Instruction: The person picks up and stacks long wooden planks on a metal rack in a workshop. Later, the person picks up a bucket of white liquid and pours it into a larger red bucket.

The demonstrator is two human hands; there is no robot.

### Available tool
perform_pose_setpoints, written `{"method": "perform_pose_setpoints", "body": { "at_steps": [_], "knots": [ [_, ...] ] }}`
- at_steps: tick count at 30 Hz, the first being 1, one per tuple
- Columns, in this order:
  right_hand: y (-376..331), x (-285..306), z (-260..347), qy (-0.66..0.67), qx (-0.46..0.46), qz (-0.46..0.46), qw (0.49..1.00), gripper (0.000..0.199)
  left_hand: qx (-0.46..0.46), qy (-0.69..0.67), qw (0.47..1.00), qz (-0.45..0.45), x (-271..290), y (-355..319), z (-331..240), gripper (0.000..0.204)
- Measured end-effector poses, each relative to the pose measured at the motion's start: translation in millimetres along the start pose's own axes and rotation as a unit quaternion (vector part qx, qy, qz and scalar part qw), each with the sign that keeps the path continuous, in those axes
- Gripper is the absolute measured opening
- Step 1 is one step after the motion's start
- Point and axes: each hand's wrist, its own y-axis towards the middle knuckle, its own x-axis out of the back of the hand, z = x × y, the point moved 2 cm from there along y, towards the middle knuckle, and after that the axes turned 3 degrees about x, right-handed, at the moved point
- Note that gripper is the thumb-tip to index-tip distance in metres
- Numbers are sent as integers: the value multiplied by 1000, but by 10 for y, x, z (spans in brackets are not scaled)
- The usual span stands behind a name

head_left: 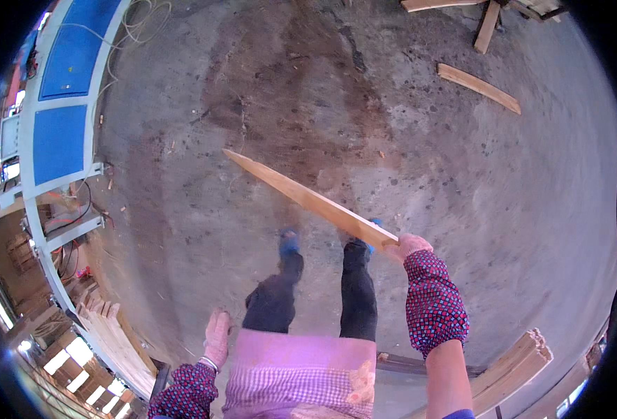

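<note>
My right hand (409,246), in a pale pink glove, is closed round the near end of a long wooden board (308,199). The board slants away to the left above the floor, and its far end looks narrow. My left hand (217,336), also gloved in pink, hangs low beside the purple checked apron (301,373) and holds nothing. Its fingers are stretched out. Dark patterned sleeve covers show on both my forearms.
A machine frame with blue panels (60,140) stands at the left. Below it is a stack of boards (116,342); another board stack (514,370) sits at lower right. A loose board (479,89) lies on the concrete floor (448,160), near more wood pieces (488,28).
</note>
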Motion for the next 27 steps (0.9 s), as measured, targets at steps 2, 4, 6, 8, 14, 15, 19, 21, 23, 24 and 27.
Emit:
{"method": "perform_pose_setpoints", "body": {
  "at_steps": [2, 4, 6, 8, 14, 15, 19, 21, 23, 24, 27],
  "knots": [
    [80, 1, -39, 35, -7, -16, 999, 65, -345, 406, 846, -1, -72, -61, -97, 16],
    [171, -16, -56, 28, -4, -18, 999, 63, -248, 369, 895, 27, -213, 9, -272, 16],
    [318, -4, -12, 15, -18, -25, 999, 61, -188, 343, 920, 31, -286, 88, -394, 15],
    [563, 84, 25, 7, -59, -39, 998, 60, -177, 347, 920, 37, -348, 273, -555, 15],
    [680, 182, -24, 66, -49, 67, 994, 67, -188, 394, 897, 63, -461, 953, -1122, 14],
    [364, 196, 501, 82, -49, 46, 994, 65, -194, 423, 882, 72, -421, 1241, -867, 14],
    [-135, 224, 693, 135, -118, 53, 982, 59, -303, 359, 875, 117, -540, 1730, -508, 21],
    [-402, 402, 738, 125, -147, 30, 981, 60, -134, 365, 917, 85, -685, 1671, -1045, 38],
    [-606, 641, 639, 123, -149, -3, 981, 61, -6, 119, 986, 118, -586, 1582, -1144, 46],
    [-684, 828, 643, 115, -139, -36, 983, 61, 61, -6, 990, 131, -531, 1543, -1232, 51],
    [-605, 1533, 456, 78, -115, -111, 984, 61, 60, -11, 994, 94, -416, 1374, -1473, 54]
  ]
}}
